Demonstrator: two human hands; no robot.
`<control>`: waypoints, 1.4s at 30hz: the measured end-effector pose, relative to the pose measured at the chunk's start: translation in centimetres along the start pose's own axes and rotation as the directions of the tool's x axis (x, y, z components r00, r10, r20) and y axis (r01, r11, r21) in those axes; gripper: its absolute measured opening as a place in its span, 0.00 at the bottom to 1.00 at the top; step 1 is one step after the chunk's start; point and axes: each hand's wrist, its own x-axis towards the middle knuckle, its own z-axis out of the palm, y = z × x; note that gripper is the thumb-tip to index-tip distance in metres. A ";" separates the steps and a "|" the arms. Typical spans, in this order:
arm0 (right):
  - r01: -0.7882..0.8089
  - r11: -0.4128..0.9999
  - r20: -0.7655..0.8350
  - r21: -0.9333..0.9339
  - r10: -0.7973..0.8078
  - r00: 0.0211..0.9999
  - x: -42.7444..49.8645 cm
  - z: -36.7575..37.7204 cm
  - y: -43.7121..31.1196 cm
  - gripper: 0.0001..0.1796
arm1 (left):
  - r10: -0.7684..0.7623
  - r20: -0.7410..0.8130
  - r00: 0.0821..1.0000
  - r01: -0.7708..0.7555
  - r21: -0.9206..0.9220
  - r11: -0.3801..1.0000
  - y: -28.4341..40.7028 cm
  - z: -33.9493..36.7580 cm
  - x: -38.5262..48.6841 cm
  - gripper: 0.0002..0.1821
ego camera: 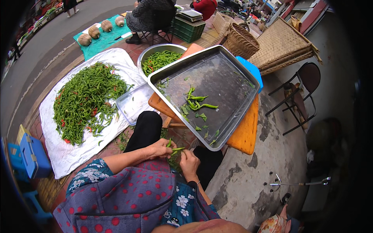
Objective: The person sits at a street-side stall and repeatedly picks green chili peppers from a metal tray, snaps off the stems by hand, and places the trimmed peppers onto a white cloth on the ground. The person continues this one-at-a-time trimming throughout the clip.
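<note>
Over my lap, my left hand [162, 149] holds a few green chili peppers [176, 149] that poke out between thumb and fingers. My right hand [190, 163] is curled close beside them, its fingertips at the end of one pepper; whether it pinches the stem is too small to tell. Ahead of my hands a shallow metal tray [201, 139] is propped at a slant on an orange board [244, 128]. In it lie several green chilies [198, 104] and loose leaf scraps [203, 116]. To the left, a large heap of green chilies [87, 99] with some red ones covers a white sheet [55, 157].
Behind the tray stands a metal basin [142, 55] of chilies. A clear plastic lid or shallow tub [137, 102] lies by my knee. Blue cool box [35, 155] at left; folding chair [310, 76], woven baskets [237, 40] and a walking stick [303, 183] at right. A seated person [148, 14] is ahead.
</note>
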 end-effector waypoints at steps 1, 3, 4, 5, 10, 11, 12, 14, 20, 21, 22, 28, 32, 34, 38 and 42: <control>-0.031 0.999 0.005 0.019 0.031 1.000 -0.1 0.1 0.1 0.08 | -0.009 0.076 0.997 0.019 -0.129 0.992 0.2 -0.5 -0.2 0.10; -0.133 0.991 0.162 0.016 0.128 0.978 -0.3 0.3 0.5 0.12 | 0.009 0.190 0.982 0.053 -0.319 0.946 0.2 -0.8 -0.3 0.13; -0.199 0.980 0.234 0.002 0.193 0.953 -0.4 0.4 0.7 0.14 | 0.029 0.224 0.974 0.061 -0.383 0.922 0.2 -0.9 -0.3 0.14; -0.209 0.978 0.272 -0.013 0.205 0.940 -0.5 0.5 0.9 0.15 | 0.096 0.276 0.956 0.045 -0.466 0.884 0.1 -0.9 -0.4 0.15; -0.236 0.971 0.407 -0.048 0.235 0.883 -0.9 1.0 1.8 0.17 | 0.086 0.327 0.941 0.137 -0.601 0.788 -0.7 -0.8 -0.4 0.15; -0.223 0.974 0.435 -0.030 0.214 0.875 -1.0 1.0 1.9 0.17 | 0.081 0.337 0.938 0.149 -0.603 0.783 -0.8 -0.8 -0.4 0.14; -0.216 0.976 0.455 -0.021 0.202 0.867 -1.1 1.1 1.9 0.17 | 0.094 0.340 0.936 0.147 -0.618 0.772 -0.9 -0.7 -0.3 0.12; -0.204 0.979 0.472 0.011 0.175 0.864 -1.2 1.1 1.9 0.17 | 0.067 0.294 0.954 0.122 -0.578 0.807 -0.7 -0.4 -0.3 0.10; -0.263 0.964 0.526 0.046 0.200 0.827 -1.5 0.8 1.8 0.16 | 0.140 0.013 0.990 -0.127 -0.347 0.929 5.2 0.4 -1.0 0.15; -0.260 0.964 0.531 0.049 0.195 0.825 -1.5 0.8 1.8 0.17 | 0.245 -0.006 0.970 -0.234 -0.318 0.919 7.0 0.5 -1.1 0.15; -0.261 0.965 0.532 0.038 0.201 0.822 -1.5 0.9 1.8 0.17 | 0.300 -0.022 0.954 -0.298 -0.199 0.933 8.7 0.6 -1.1 0.14; -0.303 0.951 0.558 0.057 0.222 0.800 -1.7 1.3 2.1 0.18 | 0.796 0.138 0.590 -0.537 0.803 0.259 16.9 1.0 3.2 0.13; -0.287 0.957 0.572 0.047 0.210 0.793 -1.9 1.1 2.5 0.18 | 0.658 0.185 0.730 -0.174 0.981 -0.083 18.5 0.6 7.6 0.23; -0.296 0.955 0.574 0.019 0.232 0.785 -2.0 1.1 2.7 0.18 | 0.602 0.162 0.782 -0.062 0.981 -0.183 18.4 0.0 9.3 0.22; -0.305 0.951 0.553 0.055 0.225 0.802 -2.3 1.2 3.0 0.18 | 0.545 0.169 0.821 -0.019 0.963 -0.269 17.3 -1.2 11.3 0.18; -0.324 0.945 0.590 0.043 0.238 0.772 -2.1 1.3 3.2 0.18 | 0.521 0.087 0.849 0.001 0.986 -0.167 17.6 -1.9 12.1 0.15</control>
